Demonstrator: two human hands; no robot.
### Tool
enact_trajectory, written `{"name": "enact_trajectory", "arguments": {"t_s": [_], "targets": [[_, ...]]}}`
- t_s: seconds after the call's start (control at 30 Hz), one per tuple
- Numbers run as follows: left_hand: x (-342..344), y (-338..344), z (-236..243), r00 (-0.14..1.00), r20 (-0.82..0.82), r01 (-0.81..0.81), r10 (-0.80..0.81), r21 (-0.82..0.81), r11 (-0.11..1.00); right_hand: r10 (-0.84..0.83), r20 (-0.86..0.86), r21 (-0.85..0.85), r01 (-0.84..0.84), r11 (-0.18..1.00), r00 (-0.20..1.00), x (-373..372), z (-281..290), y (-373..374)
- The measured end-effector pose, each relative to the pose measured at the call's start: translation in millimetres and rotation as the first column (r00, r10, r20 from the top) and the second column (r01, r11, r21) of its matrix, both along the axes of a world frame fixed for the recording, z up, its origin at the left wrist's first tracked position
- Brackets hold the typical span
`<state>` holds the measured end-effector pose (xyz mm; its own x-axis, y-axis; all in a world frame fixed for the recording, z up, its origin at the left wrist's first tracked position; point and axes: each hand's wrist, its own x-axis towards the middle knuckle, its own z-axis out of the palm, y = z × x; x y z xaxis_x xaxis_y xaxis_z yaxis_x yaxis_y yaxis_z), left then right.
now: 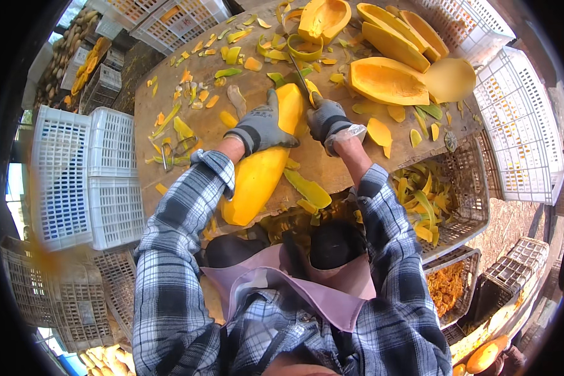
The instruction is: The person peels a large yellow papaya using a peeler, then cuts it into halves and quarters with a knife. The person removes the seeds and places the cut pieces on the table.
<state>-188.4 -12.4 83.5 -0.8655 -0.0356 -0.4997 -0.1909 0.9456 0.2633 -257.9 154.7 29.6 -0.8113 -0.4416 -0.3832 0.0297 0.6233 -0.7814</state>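
Observation:
A long, peeled orange squash point(257, 178) lies on the wooden table in front of me, its far end tilted slightly right. My left hand point(264, 125), in a grey glove, is wrapped round its middle with the thumb across the top. My right hand point(327, 120), also gloved, is closed on a knife point(301, 76) just right of the squash's far end. The blade points away from me and slightly left; the handle is mostly hidden in the fist. A strip of green-yellow peel point(308, 190) rests beside the squash.
Hollowed squash halves point(388, 80) sit at the table's far right. Peel scraps point(232, 55) litter the wooden tabletop point(197, 135). Below its right edge stands a crate of peelings point(423, 194), with a crate of orange shreds point(446, 288) nearer me. White plastic crates point(116, 163) are stacked at left.

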Motion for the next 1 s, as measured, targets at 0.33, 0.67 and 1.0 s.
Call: {"name": "enact_trajectory", "arguments": {"t_s": [0.33,0.67,1.0], "targets": [[-12,-82,4,0.976,0.219,-0.024,0.018,0.026,0.999,-0.154,-0.107,-0.349,0.108,0.931,0.982,101,-2,63],[13,-49,-4,0.997,-0.079,0.001,-0.020,-0.224,0.975,0.041,-0.391,-0.126,-0.098,0.987,0.919,112,-9,21],[21,-54,-9,0.988,-0.149,-0.060,0.029,-0.214,0.975,-0.141,-0.150,-0.208,0.108,0.972,0.979,50,9,9]]}}
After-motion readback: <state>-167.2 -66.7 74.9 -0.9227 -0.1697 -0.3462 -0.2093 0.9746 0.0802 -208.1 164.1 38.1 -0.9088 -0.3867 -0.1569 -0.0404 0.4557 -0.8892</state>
